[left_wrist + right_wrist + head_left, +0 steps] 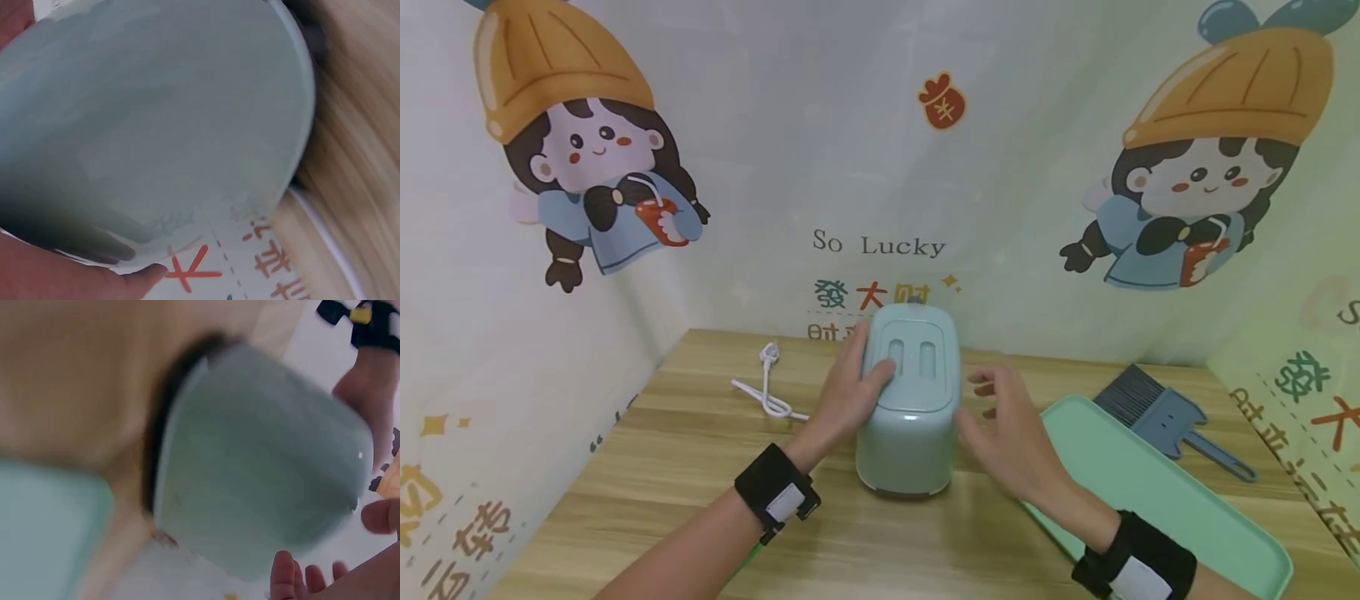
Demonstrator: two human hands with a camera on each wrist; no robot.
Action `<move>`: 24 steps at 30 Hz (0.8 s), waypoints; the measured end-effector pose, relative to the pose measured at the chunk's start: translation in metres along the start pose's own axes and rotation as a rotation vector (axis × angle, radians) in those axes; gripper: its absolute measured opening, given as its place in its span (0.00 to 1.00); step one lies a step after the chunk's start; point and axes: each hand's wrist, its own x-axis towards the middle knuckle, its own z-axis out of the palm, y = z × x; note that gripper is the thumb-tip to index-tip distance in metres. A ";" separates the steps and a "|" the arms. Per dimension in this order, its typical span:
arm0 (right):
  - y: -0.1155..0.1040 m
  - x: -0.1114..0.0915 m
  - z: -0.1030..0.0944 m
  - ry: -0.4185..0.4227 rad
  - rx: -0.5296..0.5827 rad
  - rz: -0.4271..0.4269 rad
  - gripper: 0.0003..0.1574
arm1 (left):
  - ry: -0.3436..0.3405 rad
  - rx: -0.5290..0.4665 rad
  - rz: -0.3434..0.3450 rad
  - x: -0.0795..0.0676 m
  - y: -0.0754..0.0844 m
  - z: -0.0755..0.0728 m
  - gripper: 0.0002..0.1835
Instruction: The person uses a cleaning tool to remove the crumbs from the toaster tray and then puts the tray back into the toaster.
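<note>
A pale mint-green toaster [906, 450] stands on the wooden table, its lid [913, 375] marked by two long recesses. My left hand [850, 392] holds the toaster's upper left side, with the thumb on the lid and the other fingers along the wall. In the left wrist view, a fingertip lies by the toaster's glossy side [187, 112]. To the right of the toaster is my right hand [1007, 433], its fingers loosely bent and holding nothing. The right wrist view has those fingers apart from the toaster's wall [262, 462].
A white power cord with a plug [769, 354] lies looped on the table [685, 467] left of the toaster. At the right is a green tray [1165, 492], with a blue-grey brush [1165, 417] across its far edge. A printed cloth [760, 167] hangs behind the table.
</note>
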 end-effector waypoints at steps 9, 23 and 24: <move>0.006 -0.055 0.038 -0.144 0.681 0.713 0.37 | -0.020 0.319 0.427 -0.002 -0.006 -0.005 0.35; 0.003 -0.063 0.072 -0.181 1.012 0.816 0.47 | -0.109 0.429 0.677 -0.002 -0.021 -0.004 0.40; 0.004 -0.062 0.074 -0.173 1.025 0.816 0.48 | -0.110 0.431 0.683 -0.001 -0.022 -0.004 0.40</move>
